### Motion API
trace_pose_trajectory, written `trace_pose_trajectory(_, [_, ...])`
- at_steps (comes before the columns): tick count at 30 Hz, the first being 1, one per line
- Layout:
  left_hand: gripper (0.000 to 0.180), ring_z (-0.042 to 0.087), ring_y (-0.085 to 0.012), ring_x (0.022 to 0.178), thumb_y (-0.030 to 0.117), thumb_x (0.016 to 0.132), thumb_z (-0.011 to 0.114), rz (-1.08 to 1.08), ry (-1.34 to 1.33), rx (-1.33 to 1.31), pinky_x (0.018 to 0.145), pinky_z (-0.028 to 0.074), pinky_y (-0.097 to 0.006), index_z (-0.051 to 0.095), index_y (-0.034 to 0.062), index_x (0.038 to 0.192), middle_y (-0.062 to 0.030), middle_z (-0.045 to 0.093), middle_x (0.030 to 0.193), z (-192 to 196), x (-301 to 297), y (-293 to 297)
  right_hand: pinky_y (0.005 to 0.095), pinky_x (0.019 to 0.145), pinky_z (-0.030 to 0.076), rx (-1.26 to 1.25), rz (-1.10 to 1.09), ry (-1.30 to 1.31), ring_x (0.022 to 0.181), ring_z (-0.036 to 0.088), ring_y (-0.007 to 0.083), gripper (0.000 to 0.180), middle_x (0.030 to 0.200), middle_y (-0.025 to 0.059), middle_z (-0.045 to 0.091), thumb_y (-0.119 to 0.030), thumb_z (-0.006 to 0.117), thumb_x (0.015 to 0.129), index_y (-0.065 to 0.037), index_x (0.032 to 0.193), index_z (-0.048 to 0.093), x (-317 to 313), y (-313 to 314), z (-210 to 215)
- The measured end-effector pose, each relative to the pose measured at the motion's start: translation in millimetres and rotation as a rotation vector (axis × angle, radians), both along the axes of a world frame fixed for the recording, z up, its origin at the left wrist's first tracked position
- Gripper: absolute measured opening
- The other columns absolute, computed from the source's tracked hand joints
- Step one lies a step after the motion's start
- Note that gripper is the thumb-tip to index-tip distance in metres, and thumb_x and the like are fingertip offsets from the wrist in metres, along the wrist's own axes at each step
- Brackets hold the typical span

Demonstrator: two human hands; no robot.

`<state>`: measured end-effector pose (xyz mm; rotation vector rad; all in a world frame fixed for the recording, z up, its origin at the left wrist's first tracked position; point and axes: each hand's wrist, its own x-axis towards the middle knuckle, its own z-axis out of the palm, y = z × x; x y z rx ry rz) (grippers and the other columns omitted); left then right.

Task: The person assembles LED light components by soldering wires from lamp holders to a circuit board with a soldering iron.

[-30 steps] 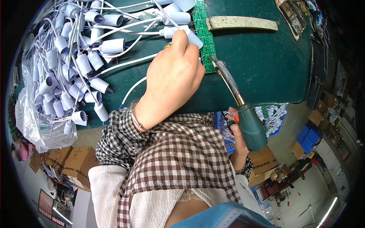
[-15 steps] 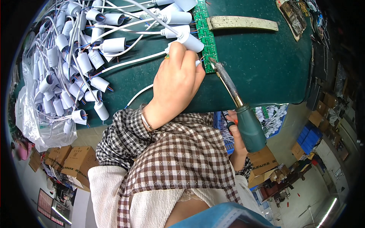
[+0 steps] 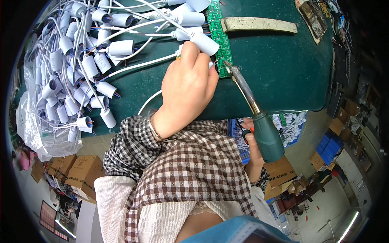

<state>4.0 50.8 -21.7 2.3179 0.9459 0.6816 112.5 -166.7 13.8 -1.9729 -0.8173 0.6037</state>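
Note:
My left hand [image 3: 187, 91] is closed in a pinch beside the lower end of a narrow green circuit board strip [image 3: 221, 48]. It grips a white cylindrical cap, mostly hidden by my fingers, with thin wire ends at the board's edge. A white cable [image 3: 149, 100] trails from under this hand. My right hand [image 3: 254, 152] wraps round the green handle of a soldering iron [image 3: 267, 137]. The iron's tip meets the board near its lower end; exact contact is hard to make out. Another white cap [image 3: 204, 43] lies just above my left fingers against the board.
Many white caps with cables [image 3: 91, 67] are heaped on the left of the green table mat [image 3: 279, 69], partly over a plastic bag [image 3: 60, 143]. A pale curved strip [image 3: 259, 25] lies right of the board. A blue crate [image 3: 298, 135] of wired parts stands below the table edge.
My left hand has shifted very slightly, and the cable beneath it has moved a little right. The iron's tip stays at nearly the same spot on the board.

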Motion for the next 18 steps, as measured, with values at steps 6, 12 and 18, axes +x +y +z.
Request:
trace_pose_trajectory(6, [0.021,0.060,-0.0304,0.069,0.007,0.077,0.073,0.019,0.005,-0.021,0.061,0.050,-0.040,0.062,-0.0007,0.093,-0.0142,0.051,0.095,1.0,1.2,0.7,0.0405,0.083,0.056,-0.069,0.024,-0.050,0.093,0.071,0.0315,0.046,0.101,0.0160,0.075,-0.035,0.087,0.078,0.000,0.105,0.075,5.5,-16.4,-6.5])
trace_pose_trajectory(12, [0.014,0.059,-0.0324,0.072,0.007,0.083,0.072,0.040,0.015,-0.033,0.061,0.048,-0.042,0.062,0.0020,0.091,-0.0134,0.051,0.093,2.4,2.1,-1.1,0.0427,0.084,0.057,-0.101,0.115,-0.128,0.093,0.071,0.0342,0.052,0.107,0.0191,0.073,-0.035,0.090,0.075,0.001,0.109,0.073,9.6,-21.4,-10.5])
trace_pose_trajectory(18, [0.015,0.059,-0.0326,0.072,0.008,0.083,0.073,0.041,-0.001,-0.040,0.061,0.048,-0.042,0.062,0.0022,0.091,-0.0136,0.052,0.093,1.2,2.0,0.3,0.0409,0.082,0.057,-0.076,0.110,-0.147,0.092,0.071,0.0331,0.048,0.104,0.0175,0.073,-0.033,0.089,0.076,0.000,0.107,0.074,8.5,-18.2,-11.3])
